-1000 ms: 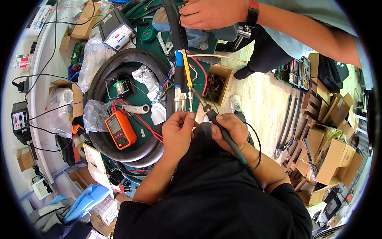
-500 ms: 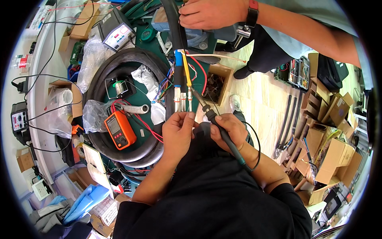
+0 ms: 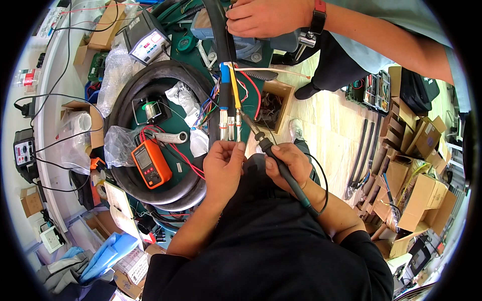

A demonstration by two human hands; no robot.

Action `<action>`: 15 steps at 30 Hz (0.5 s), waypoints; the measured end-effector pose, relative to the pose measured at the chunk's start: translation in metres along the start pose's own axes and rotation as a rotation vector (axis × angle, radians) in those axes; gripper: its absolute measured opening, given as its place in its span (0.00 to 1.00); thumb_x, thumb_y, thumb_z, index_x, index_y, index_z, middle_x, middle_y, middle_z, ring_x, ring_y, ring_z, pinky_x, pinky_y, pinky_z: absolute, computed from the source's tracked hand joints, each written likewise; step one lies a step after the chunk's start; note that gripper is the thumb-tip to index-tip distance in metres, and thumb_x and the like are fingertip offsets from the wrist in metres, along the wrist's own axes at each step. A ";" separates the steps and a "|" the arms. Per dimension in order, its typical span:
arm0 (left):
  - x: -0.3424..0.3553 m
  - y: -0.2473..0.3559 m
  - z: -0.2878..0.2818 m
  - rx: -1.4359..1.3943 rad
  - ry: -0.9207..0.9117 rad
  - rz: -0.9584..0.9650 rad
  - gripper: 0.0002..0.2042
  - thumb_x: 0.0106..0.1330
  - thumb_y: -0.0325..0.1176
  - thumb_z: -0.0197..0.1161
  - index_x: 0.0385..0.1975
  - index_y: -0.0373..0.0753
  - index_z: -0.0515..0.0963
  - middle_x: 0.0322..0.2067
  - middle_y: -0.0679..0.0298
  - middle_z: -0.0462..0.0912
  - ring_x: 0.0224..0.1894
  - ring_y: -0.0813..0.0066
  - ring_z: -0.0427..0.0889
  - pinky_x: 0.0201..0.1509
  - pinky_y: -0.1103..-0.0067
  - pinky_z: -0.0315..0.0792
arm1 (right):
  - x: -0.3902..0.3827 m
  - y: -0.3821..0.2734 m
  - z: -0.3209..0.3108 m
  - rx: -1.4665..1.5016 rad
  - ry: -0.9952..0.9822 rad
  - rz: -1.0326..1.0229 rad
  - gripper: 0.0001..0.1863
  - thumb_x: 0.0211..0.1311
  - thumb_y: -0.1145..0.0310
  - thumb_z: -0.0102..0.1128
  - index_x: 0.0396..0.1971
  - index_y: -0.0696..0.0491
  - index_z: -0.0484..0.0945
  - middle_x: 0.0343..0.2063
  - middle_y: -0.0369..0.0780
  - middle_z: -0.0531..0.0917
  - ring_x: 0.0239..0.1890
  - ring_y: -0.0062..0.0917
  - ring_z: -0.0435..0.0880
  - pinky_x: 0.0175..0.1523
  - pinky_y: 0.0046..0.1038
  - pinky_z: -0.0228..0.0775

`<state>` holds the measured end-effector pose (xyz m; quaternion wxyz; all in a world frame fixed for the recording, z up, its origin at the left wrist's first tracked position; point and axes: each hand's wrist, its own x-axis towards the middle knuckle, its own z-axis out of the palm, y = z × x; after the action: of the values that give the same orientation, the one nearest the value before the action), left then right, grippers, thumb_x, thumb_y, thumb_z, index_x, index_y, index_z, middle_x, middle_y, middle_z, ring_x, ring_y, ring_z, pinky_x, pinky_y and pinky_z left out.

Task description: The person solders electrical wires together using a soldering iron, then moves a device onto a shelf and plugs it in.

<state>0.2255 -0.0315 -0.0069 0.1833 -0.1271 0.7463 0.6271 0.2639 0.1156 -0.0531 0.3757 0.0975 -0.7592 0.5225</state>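
Note:
My right hand point(image 3: 291, 168) is closed round the handle of a soldering iron point(image 3: 287, 178). The iron's tip slants up and left to the silvery end of the yellow-sleeved conductor point(image 3: 234, 90). My left hand point(image 3: 223, 168) pinches a thin silvery wire just below that end; its far tip is hidden by the fingers. Beside it hang the bare silvery ends of the blue-marked and black-sleeved conductors point(image 3: 224, 123). They come out of a thick black cable point(image 3: 219, 37). Another person's hand point(image 3: 268, 17) is at the cable's upper part, by a blue bench vise point(image 3: 203, 25).
An orange multimeter point(image 3: 151, 163) with red leads lies inside a large coil of black cable point(image 3: 118, 150). Near it are a solder spool point(image 3: 150, 111) and a wrench point(image 3: 170, 137). A soldering station point(image 3: 149, 45) stands farther back. An open wooden box point(image 3: 286, 103) is right of the conductors.
The conductor ends and the iron's tip have shifted very slightly. Both my hands keep their grips, and the other person's hand stays in place.

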 end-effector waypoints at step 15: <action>0.000 0.000 -0.006 -0.072 0.059 0.042 0.09 0.65 0.33 0.59 0.31 0.34 0.70 0.20 0.68 0.75 0.15 0.89 0.66 0.16 0.89 0.59 | -0.004 0.000 0.001 0.026 0.029 0.079 0.13 0.47 0.79 0.66 0.33 0.63 0.74 0.21 0.44 0.79 0.22 0.33 0.81 0.27 0.26 0.74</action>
<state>0.2249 -0.0372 -0.0054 0.1433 -0.1364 0.7308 0.6533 0.2663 0.1137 -0.0562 0.3644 0.0647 -0.7502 0.5479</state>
